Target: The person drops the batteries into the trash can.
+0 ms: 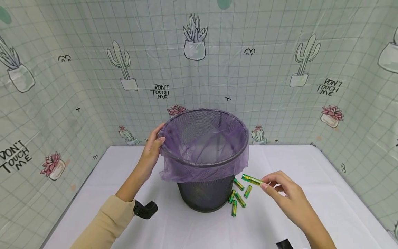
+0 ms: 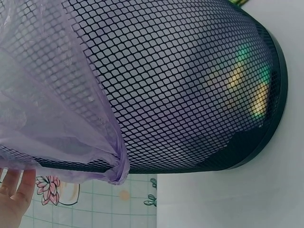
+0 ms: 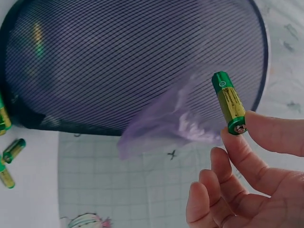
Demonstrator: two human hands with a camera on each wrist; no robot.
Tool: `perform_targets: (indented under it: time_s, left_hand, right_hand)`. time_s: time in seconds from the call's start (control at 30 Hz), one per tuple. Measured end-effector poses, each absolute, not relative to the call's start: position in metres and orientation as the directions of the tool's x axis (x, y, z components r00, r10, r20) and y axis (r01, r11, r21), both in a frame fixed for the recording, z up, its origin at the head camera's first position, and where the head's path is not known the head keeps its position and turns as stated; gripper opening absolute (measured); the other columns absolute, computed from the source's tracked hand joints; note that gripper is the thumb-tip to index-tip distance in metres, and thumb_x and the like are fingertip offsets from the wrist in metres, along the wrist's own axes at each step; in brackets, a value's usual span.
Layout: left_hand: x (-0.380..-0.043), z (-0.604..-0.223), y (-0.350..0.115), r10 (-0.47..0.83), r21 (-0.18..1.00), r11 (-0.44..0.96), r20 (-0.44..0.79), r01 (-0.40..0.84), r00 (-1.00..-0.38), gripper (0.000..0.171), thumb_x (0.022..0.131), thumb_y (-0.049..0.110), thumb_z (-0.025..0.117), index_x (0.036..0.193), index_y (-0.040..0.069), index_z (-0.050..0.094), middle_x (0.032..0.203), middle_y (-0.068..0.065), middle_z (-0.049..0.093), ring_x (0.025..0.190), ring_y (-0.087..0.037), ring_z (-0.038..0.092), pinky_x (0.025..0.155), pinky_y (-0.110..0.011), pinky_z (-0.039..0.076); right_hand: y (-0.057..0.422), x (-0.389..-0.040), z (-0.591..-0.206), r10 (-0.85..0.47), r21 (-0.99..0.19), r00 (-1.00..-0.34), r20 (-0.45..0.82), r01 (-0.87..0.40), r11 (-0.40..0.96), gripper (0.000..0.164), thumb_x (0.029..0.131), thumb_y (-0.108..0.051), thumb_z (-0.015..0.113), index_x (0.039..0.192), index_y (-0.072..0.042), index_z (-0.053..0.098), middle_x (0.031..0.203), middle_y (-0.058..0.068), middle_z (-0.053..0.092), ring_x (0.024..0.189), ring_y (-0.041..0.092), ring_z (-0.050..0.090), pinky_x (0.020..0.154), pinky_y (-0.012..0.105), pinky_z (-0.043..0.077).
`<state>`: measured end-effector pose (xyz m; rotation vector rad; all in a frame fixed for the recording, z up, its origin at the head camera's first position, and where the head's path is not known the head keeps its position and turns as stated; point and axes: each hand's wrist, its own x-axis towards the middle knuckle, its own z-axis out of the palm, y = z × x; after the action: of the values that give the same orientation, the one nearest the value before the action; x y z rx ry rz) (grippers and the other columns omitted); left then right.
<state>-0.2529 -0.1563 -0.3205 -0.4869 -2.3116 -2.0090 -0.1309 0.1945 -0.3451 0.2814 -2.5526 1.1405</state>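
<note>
A black mesh wastebasket stands on the table, lined with a thin purple bag folded over its rim. My left hand grips the rim at its left side, thumb on top. Between thumb and index finger, my right hand pinches a green and yellow battery by one end, to the right of the basket and below rim height. Several similar batteries lie loose at the basket's lower right. Through the mesh, blurred green and yellow shapes show near the bottom.
A white cloth covers the table. Behind and at both sides hangs a gridded curtain printed with cacti and lettering. A black wrist mount juts from the left sleeve.
</note>
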Motion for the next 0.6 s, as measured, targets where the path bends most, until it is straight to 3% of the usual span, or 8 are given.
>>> perform_targets:
  time_s: [0.17, 0.6]
  left_hand:
    - [-0.253, -0.321, -0.157, 0.204, 0.960, 0.104, 0.235, 0.259, -0.950, 0.054, 0.096, 0.025, 0.032, 0.148, 0.020, 0.020, 0.154, -0.011, 0.014, 0.141, -0.029, 0.018, 0.112, -0.054, 0.017]
    - [-0.253, -0.322, -0.157, 0.201, 0.958, 0.117, 0.235, 0.262, -0.951, 0.054, 0.096, 0.026, 0.033, 0.148, 0.021, 0.020, 0.156, -0.008, 0.004, 0.144, -0.028, 0.005, 0.112, -0.057, 0.011]
  right_hand:
    - [0.189, -0.128, -0.330, -0.065, -0.683, -0.897, 0.438, -0.379, 0.624, 0.007, 0.089, -0.011, 0.060, 0.094, -0.014, 0.064, 0.091, -0.007, 0.057, 0.083, -0.001, 0.049, 0.070, 0.012, 0.041]
    - [0.173, -0.133, -0.302, -0.039, -0.654, -0.818, 0.574, -0.487, 0.578, 0.011, 0.086, -0.002, 0.060, 0.094, -0.009, 0.062, 0.091, -0.007, 0.056, 0.083, 0.002, 0.050, 0.075, 0.009, 0.040]
